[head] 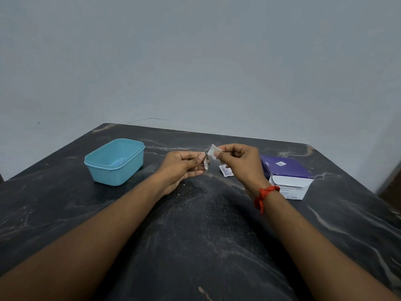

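My left hand pinches a small slim metal tool, held upright above the dark marble table. My right hand pinches a small white swab pad between thumb and fingers, right beside the top of the metal tool. Whether pad and tool touch is too small to tell. A torn white sachet lies on the table just below my right hand. A red thread band circles my right wrist.
A light blue plastic tub stands open at the left, with something small and blue inside. A purple and white cardboard box sits at the right with its flap open. A grey wall rises behind the table's far edge.
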